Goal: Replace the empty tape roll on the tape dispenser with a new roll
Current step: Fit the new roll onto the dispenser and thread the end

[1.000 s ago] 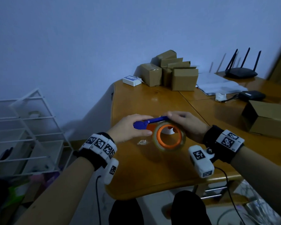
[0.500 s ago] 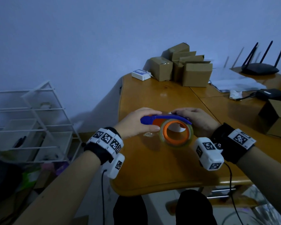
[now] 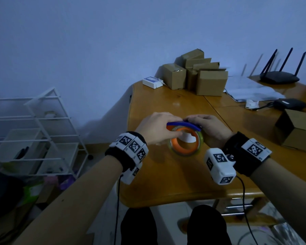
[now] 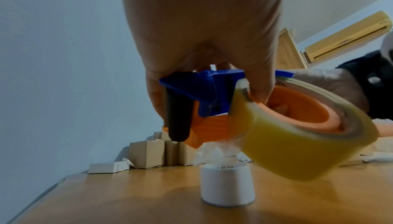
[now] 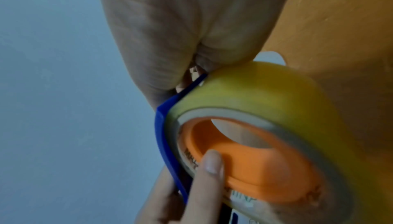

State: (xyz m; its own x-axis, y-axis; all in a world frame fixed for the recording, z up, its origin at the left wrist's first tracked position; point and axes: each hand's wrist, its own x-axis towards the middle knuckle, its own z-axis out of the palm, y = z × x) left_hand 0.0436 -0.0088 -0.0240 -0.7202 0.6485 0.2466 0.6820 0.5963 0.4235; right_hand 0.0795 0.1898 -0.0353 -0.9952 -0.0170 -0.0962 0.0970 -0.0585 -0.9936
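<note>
I hold a blue and orange tape dispenser [image 3: 182, 125] just above the wooden table [image 3: 166, 183]. A yellowish new tape roll [image 3: 200, 138] sits around its orange hub [image 3: 183, 149]. My left hand [image 3: 157, 128] grips the blue handle part [image 4: 204, 89], with a fingertip pressing the orange hub [image 5: 255, 160]. From the right, my right hand [image 3: 213, 129] curls over the tape roll [image 5: 266, 96] and the blue guard [image 5: 163, 140]. The white empty core [image 4: 227, 184] stands upright on the table below the dispenser, with a crumpled clear film [image 4: 217, 153] by it.
Several cardboard boxes [image 3: 201, 76] and a small white box [image 3: 152, 82] stand at the table's far end. To the right are papers, a black router [image 3: 279, 79], a black device [image 3: 290, 104] and an open carton [image 3: 297, 129]. A white wire rack [image 3: 34, 131] stands left of the table.
My left hand has slid along the blue handle towards the roll and now presses the orange hub. Both hands sit closer together around the dispenser.
</note>
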